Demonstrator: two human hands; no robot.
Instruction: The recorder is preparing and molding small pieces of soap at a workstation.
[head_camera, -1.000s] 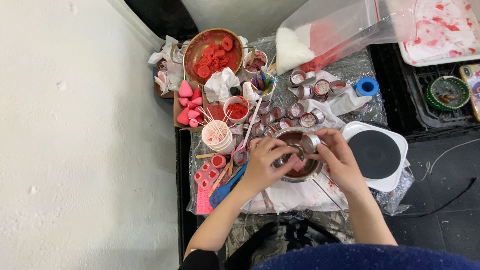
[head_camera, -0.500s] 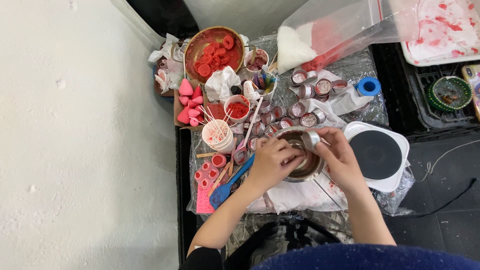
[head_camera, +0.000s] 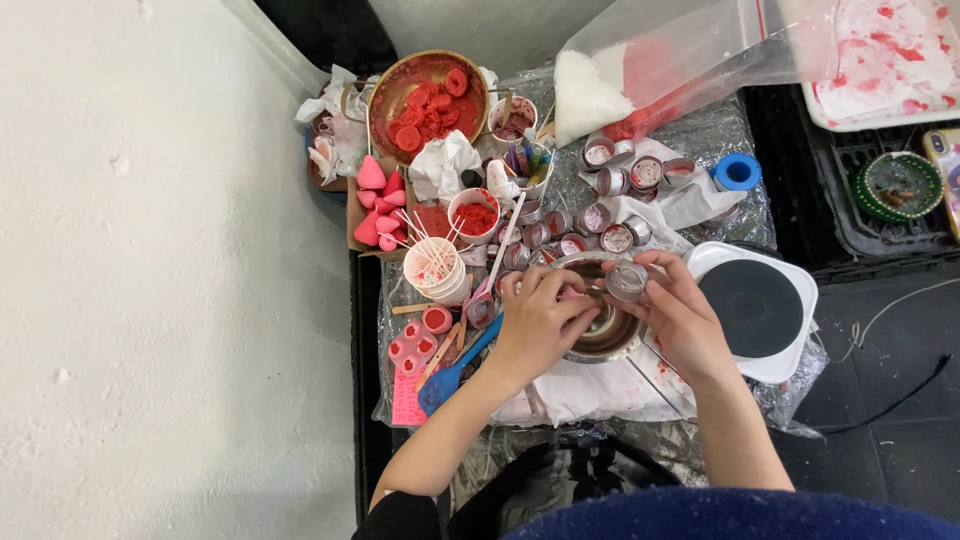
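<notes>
My right hand (head_camera: 682, 318) holds a small round metal tin cup (head_camera: 627, 281) over a steel bowl (head_camera: 598, 342) with dark liquid in it. My left hand (head_camera: 538, 322) reaches in from the left, its fingertips at the bowl's near rim and close to the tin; whether it pinches something small I cannot tell. Both hands meet above the bowl at the middle of a foil-covered worktop (head_camera: 700, 135).
Several empty tin cups (head_camera: 612, 180) lie behind the bowl. A white hot plate (head_camera: 755, 305) sits right of my right hand. A paper cup of sticks (head_camera: 433, 266), a blue spatula (head_camera: 452, 372), pink moulded pieces (head_camera: 375, 205) and a bowl of red wax discs (head_camera: 428, 95) stand left and behind.
The tin cup in my right hand has shifted slightly right and up over the bowl. My left hand has crept closer to it.
</notes>
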